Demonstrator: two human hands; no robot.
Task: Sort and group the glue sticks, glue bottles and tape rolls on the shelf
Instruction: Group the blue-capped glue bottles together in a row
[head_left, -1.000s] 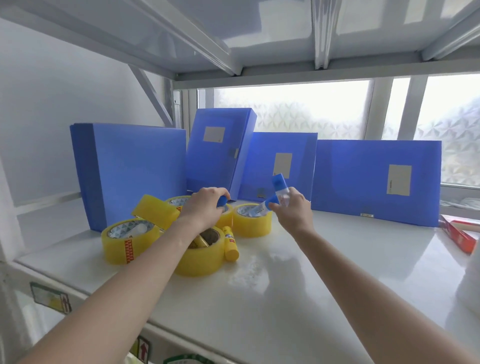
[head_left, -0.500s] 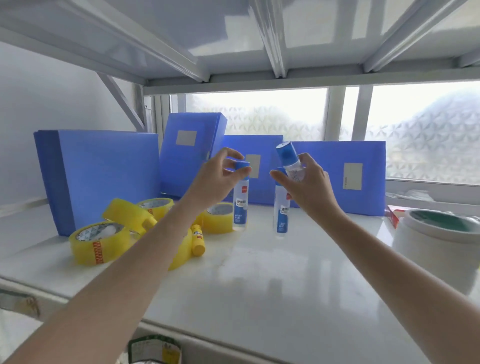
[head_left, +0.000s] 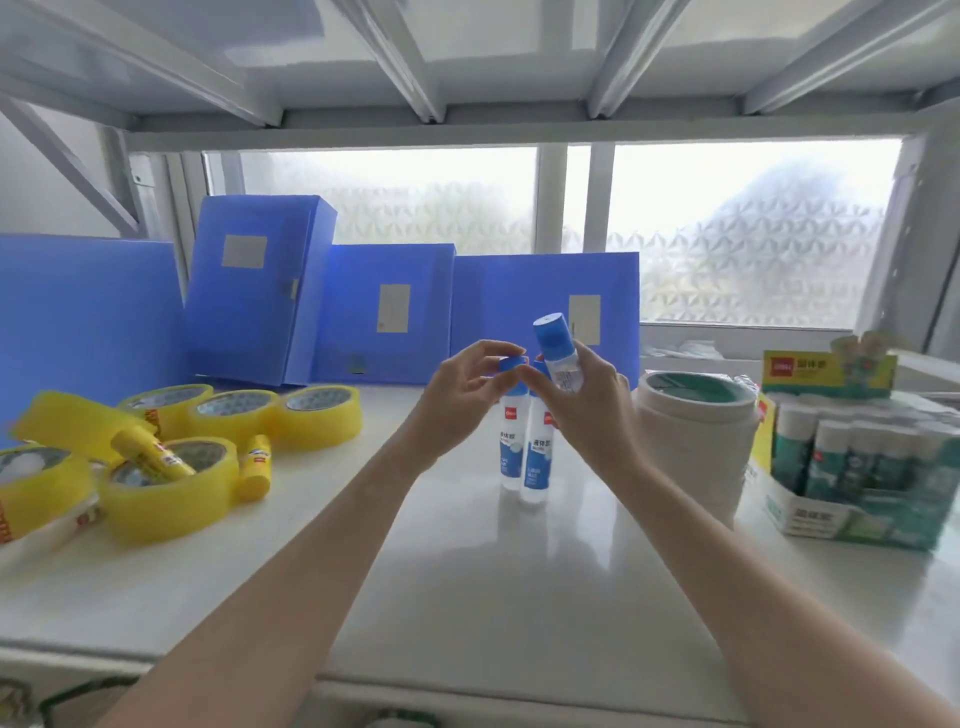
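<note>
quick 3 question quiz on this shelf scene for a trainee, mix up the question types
1. True or false: the right hand holds two glue bottles.
2. The left hand's grip is on a bottle's: A) cap B) label C) base
3. Fill in: the yellow tape rolls lie to the ____ of the hands.

Key
1. True: one tilted glue bottle on top, one upright glue bottle below.
2. A, the blue cap.
3. left

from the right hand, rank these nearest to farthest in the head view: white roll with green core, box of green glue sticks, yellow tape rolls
1. white roll with green core, just to the right of the right hand
2. box of green glue sticks, farther right, beyond the roll
3. yellow tape rolls, far left of the shelf
</note>
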